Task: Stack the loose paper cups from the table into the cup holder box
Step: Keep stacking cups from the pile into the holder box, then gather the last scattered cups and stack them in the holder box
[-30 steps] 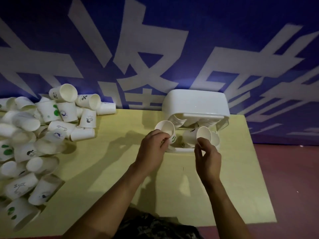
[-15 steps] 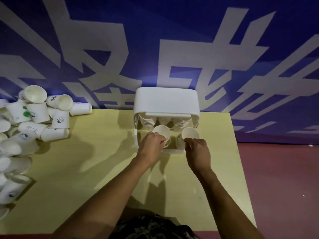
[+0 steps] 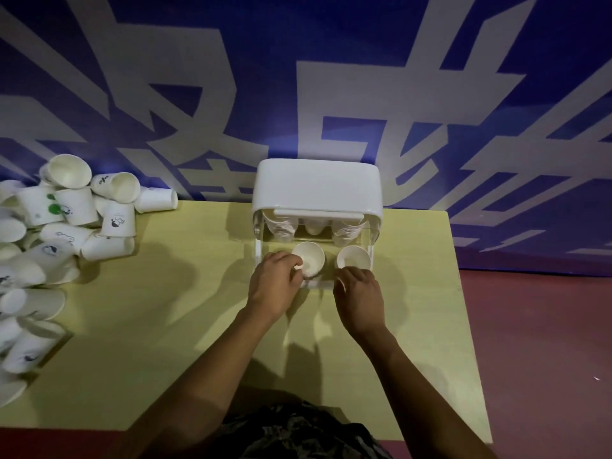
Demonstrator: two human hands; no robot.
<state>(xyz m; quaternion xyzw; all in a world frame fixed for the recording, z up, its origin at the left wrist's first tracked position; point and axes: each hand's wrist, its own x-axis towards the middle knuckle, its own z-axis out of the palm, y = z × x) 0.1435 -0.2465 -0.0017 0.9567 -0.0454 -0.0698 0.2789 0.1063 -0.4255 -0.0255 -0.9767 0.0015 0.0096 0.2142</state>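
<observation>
- Two hands reach into the open front of the white cup holder box, which stands at the far edge of the yellow table, against the blue wall with large pale characters.
- The left hand pinches the near rim of a left paper cup, thumb and fingers curled round its edge; the cup sits upright, mouth up, in the box's lower front opening.
- The right hand curls its fingers at the near side of a right paper cup, also upright in the box; the fingertips are hidden behind the knuckles, so how firmly it grips cannot be told.
- Several stacks of nested cups hang under the box's lid, behind the two held cups.
- Many loose cups lie in a heap at the table's left side, well apart from the box.
</observation>
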